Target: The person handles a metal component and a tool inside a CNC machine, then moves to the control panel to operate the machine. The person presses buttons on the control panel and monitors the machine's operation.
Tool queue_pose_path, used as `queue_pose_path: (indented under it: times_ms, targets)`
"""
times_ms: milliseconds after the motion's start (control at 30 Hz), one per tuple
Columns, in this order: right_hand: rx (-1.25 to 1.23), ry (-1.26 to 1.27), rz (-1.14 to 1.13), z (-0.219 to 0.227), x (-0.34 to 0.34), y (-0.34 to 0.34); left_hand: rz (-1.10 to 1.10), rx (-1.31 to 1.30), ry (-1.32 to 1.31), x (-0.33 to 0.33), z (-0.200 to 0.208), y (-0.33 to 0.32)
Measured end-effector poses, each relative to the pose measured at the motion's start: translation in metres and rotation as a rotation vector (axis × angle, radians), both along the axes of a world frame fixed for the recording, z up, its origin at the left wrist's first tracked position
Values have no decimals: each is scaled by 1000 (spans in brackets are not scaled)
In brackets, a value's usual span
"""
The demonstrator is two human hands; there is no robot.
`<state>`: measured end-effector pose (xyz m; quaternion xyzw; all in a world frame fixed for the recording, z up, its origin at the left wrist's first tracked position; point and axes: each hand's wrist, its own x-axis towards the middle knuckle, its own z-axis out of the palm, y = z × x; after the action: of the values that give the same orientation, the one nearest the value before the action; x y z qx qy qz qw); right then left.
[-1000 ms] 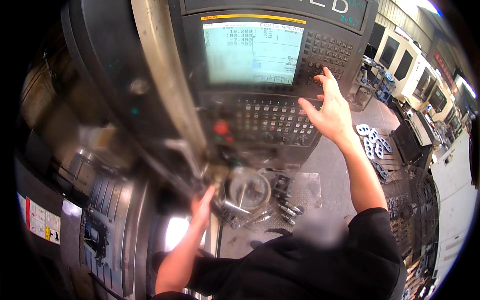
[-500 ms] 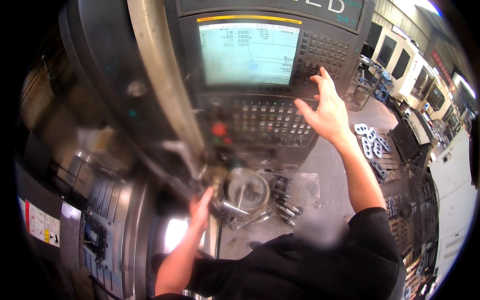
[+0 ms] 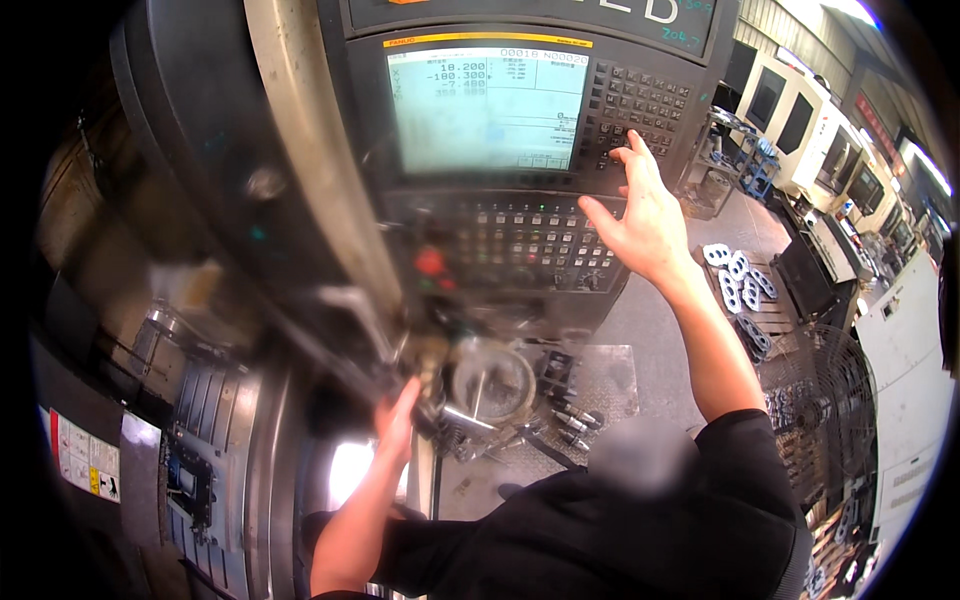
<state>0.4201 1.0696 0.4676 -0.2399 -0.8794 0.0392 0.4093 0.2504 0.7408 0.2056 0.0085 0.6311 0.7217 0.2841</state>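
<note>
My right hand (image 3: 648,222) is raised at the keypad (image 3: 642,105) to the right of a lit screen (image 3: 490,125). Its fingers are apart, with fingertips at the lower keys; I cannot make out whether they press one. The thumb reaches toward the lower button panel (image 3: 535,235). Low on the left, my left hand (image 3: 396,418) is beside the lower end of the machine's door edge (image 3: 385,350). Its thumb points up, while the other fingers are mostly hidden, so any grip there does not show.
A red knob (image 3: 430,262) sits on the control panel's left. Below are a round metal part (image 3: 492,385) and several tool holders (image 3: 575,425). The slotted machine table (image 3: 225,440) lies left. Grey metal parts (image 3: 735,275) rest on a pallet at right, near a large fan (image 3: 825,400).
The view has shifted slightly, moving the control panel a little left. A small blue block on the screen has disappeared. Both hands keep nearly the same places.
</note>
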Motion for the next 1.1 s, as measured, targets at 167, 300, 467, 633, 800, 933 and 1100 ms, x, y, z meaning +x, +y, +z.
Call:
queue_pose_path:
  times_ms: [167, 300, 467, 633, 800, 933, 1100]
  targets:
    - [-14, -18, -14, 1, -3, -3, 0, 18, 11, -2, -4, -1]
    - [23, 0, -1, 1, -3, -1, 45, -38, 52, -14, -34, -3]
    - [-22, -20, -7, 1, -1, -5, 26, -33, 74, -15, -40, -3]
    - [-17, -22, -7, 3, -3, -8, -39, -84, -4, -23, -52, -7]
    - [-3, -36, -20, 3, 0, -5, -61, -98, -5, -19, -44, -3]
    - [-22, -55, -26, 4, -1, -8, 27, -86, 16, -18, -47, -3]
    - [23, -28, -9, 1, 1, -4, -47, -51, -27, -18, -43, -6]
